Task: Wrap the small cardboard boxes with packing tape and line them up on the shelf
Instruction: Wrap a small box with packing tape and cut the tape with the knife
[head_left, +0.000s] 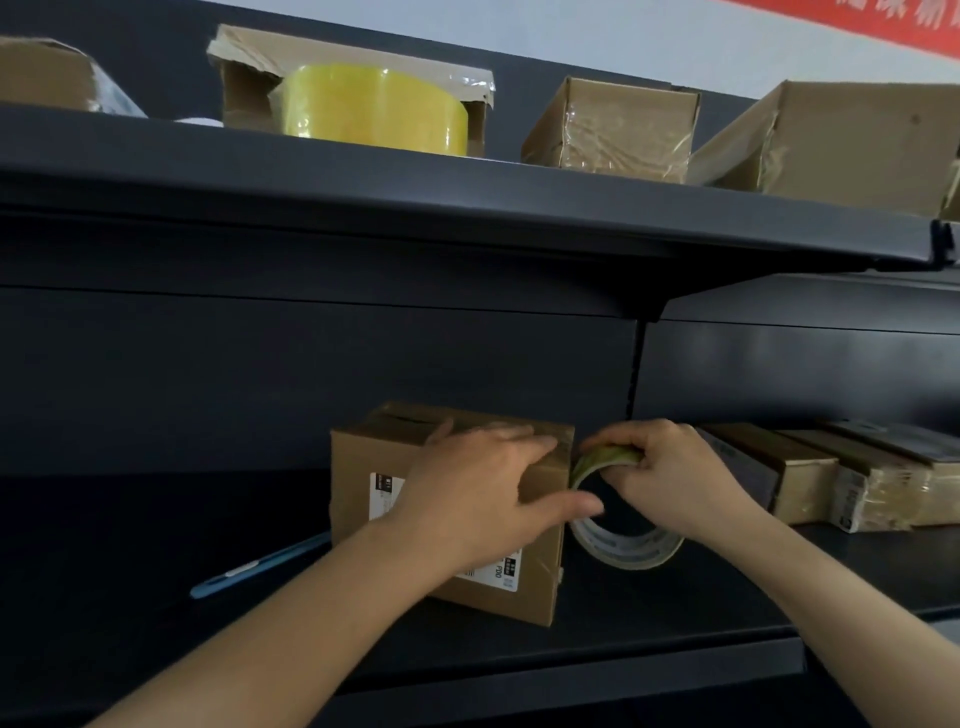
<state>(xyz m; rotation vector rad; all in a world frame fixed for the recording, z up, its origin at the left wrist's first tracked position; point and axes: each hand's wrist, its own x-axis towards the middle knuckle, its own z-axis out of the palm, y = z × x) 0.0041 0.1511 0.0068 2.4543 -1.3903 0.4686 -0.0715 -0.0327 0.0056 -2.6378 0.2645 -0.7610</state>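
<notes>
The small brown cardboard box (363, 457), which bore a white printed label, stood on the dark lower shelf (649, 623) near its front edge. Glossy tape already ran across its top.

The left hand (483, 488) lay flat over the box's upper right part. Its fingers were straight and slightly spread along the top edge, and its thumb stretched out past the right edge of the box. It was released, pressing on the cardboard rather than gripping it.

The right hand (670, 473) was clenched on the roll of clear yellowish packing tape (628, 553), its fingers curled over the top of the ring. The roll stood on edge just beside the box's right side. Its upper rim was close against the box's top right corner, though I could not tell whether a strip joined them.

A slim blue tool (260, 566) lay on the same shelf to the left of the box. Well to the right sat a row of taped brown boxes (831, 478), pushed close together.

On the dark upper shelf (467, 197) a torn open carton (244, 88) held a thick yellow tape roll (374, 109). A tape-wrapped box (613, 130) stood to the right of the carton, with a larger carton (841, 145) beyond it.
</notes>
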